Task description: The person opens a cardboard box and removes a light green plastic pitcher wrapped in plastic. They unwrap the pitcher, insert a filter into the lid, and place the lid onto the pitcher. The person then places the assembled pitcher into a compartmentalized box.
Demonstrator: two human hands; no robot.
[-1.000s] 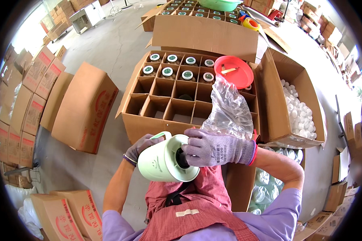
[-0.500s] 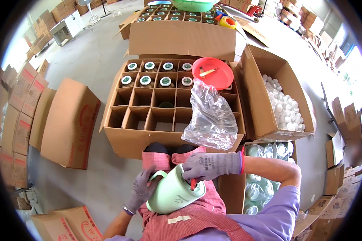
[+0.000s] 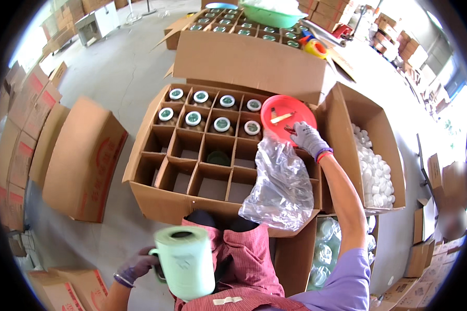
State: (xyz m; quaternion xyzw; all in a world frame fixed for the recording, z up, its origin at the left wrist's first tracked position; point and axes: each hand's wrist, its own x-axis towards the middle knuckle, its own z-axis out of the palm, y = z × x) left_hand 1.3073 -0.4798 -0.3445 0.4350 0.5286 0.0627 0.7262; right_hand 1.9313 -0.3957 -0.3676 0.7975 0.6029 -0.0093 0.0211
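My left hand (image 3: 139, 265) is closed round the handle of a mint-green lidded jug (image 3: 189, 264), upright over my lap. A dark round opening shows in the jug's top. My right hand (image 3: 307, 139) reaches forward to the near right edge of a red plastic basin (image 3: 291, 108), its fingers closed on a small dark reddish thing too small to name. Thin pale and brown pieces (image 3: 281, 118) lie in the basin. Under it stands a divided cardboard box (image 3: 155, 199) with several white-and-green-lidded jars (image 3: 193, 118) in its far compartments; a clear plastic bag (image 3: 283, 186) drapes over its near right part.
On the right stands a carton of white caps (image 3: 373, 171). Beside my right arm, another carton holds plastic-wrapped clear jars (image 3: 324, 254). A second box of jars, with a green basin (image 3: 272, 16) on top, is at the back. A brown carton (image 3: 83, 166) stands left.
My right hand has left the jug's top and moved forward to the red basin. My left hand has taken the jug's handle, and the jug has moved left and turned upright.
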